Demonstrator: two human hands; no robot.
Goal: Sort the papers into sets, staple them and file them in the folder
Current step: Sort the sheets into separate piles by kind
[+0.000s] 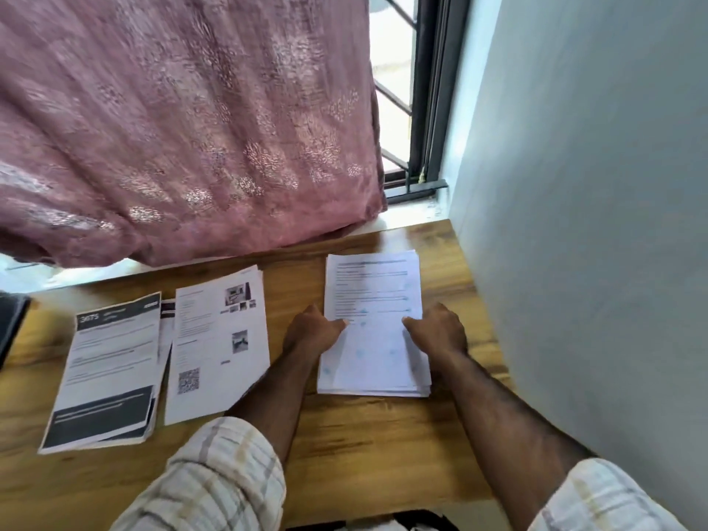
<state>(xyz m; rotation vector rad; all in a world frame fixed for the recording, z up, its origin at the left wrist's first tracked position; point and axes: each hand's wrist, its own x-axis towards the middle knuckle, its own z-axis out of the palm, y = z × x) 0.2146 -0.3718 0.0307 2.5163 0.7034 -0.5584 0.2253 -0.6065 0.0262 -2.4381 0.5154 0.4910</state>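
The fingers (339,323) of the left hand (312,333) and those of the right hand (436,331) curl around opposite side edges of the right-hand paper stack (373,327) (blurred print), lying on the wooden surface (344,446); two other paper sets (111,369) lie further left.

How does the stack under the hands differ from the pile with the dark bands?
The right stack is mostly white with faint text; the left pile carries dark header and footer bands. The left hand and right hand touch the right stack; the left pile lies untouched. Both lie flat on the table.
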